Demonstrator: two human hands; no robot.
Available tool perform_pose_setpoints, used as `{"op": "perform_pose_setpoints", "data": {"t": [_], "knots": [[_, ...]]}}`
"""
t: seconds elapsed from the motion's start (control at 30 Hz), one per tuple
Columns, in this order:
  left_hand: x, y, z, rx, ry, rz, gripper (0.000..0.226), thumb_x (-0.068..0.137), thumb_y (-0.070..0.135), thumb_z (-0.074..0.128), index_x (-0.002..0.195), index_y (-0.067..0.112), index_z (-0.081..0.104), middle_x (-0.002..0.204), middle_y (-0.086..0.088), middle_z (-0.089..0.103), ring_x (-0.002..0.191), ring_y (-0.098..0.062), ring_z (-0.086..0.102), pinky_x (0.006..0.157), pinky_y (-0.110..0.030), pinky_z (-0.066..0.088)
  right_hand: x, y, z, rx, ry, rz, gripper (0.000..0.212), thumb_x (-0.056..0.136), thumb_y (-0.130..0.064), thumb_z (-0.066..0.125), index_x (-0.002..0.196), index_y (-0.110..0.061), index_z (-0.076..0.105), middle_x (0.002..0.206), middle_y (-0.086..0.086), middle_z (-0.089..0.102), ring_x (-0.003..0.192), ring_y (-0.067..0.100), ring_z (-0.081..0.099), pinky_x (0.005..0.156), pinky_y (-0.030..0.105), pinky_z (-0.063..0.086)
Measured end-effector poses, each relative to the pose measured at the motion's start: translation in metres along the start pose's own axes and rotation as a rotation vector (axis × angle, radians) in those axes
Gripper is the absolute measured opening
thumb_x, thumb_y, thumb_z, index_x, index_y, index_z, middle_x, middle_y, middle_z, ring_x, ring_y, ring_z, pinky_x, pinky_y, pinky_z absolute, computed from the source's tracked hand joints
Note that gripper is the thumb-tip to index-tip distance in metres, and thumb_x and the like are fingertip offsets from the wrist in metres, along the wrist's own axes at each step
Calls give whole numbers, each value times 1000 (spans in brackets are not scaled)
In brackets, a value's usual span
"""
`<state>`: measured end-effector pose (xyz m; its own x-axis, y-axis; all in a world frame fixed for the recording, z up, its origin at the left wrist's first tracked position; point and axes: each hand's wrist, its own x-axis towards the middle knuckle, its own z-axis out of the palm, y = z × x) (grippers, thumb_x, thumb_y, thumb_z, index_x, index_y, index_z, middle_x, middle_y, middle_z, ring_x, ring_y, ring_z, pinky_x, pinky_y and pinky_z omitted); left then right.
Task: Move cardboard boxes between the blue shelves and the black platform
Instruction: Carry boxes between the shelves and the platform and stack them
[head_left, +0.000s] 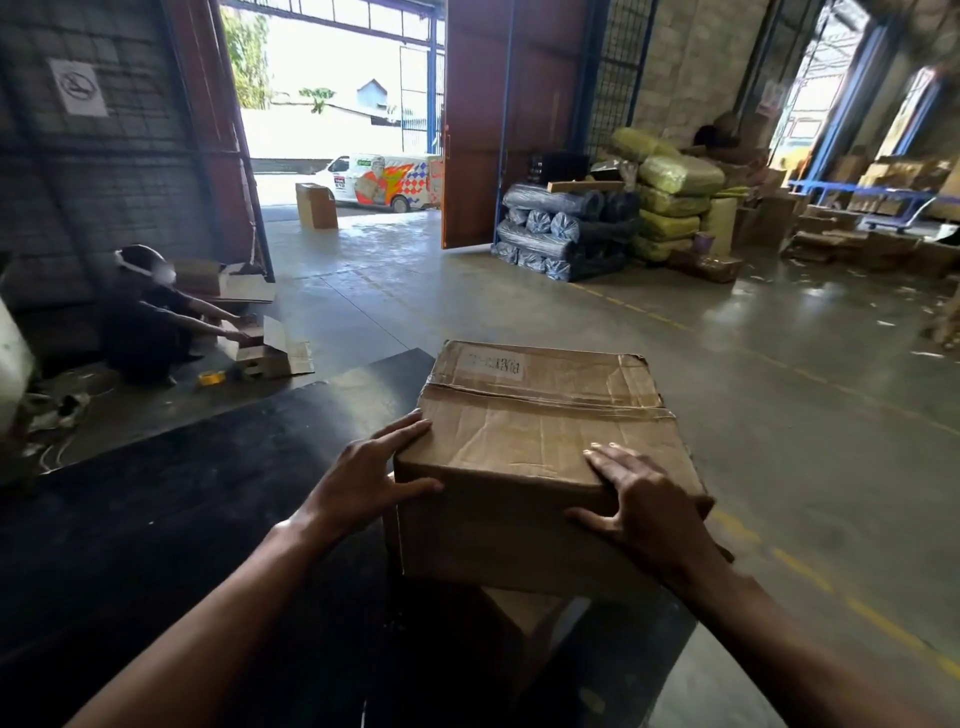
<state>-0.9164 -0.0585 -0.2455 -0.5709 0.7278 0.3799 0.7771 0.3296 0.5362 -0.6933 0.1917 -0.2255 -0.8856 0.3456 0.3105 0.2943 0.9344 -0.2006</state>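
A taped brown cardboard box (540, 441) with a white label on top sits in front of me, on top of another cardboard box (524, 618) that stands on the black platform (182, 519). My left hand (363, 483) grips the box's near left corner, fingers along the left top edge and thumb on the front face. My right hand (644, 504) grips the near right corner, fingers spread on the top and thumb on the front face. The blue shelves are not in view.
A person (145, 317) crouches at the left by open cardboard (270, 348) and a yellow tape roll (212, 377). Wrapped rolls and green bales (613, 218) are stacked at the back right, with boxes and a blue cart (904, 202) beyond. Open door and van (384, 182) ahead.
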Motion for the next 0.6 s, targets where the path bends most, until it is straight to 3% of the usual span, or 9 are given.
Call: {"op": "perform_pose_setpoints", "data": {"t": [0.17,0.27,0.37,0.6], "knots": [[-31,13,14,31,108,53,85,73,74,62,142,27,50,150,7,43,141,-6,36,116,-36,35,5,19,-5,44,24,2,68,78,-41,78,136,-12,56,140,4,56,133,21,47,112,31,31],[-50,34,20,46,90,242,71,84,66,61,140,24,54,147,4,49,141,-7,37,112,-38,40,14,38,-11,77,85,63,54,78,-30,80,126,-9,65,131,8,63,125,24,56,107,30,36],[-44,40,18,72,12,395,60,90,56,62,138,21,57,143,3,54,139,-10,42,112,-35,40,21,32,-11,93,38,64,57,81,-29,78,132,-11,61,137,6,58,127,23,54,107,29,36],[-3,10,2,28,42,213,82,72,74,65,131,19,63,136,3,60,131,-9,49,107,-41,45,5,-2,-3,230,25,14,71,81,-50,71,140,-16,52,146,-1,49,136,14,43,110,22,28]]}}
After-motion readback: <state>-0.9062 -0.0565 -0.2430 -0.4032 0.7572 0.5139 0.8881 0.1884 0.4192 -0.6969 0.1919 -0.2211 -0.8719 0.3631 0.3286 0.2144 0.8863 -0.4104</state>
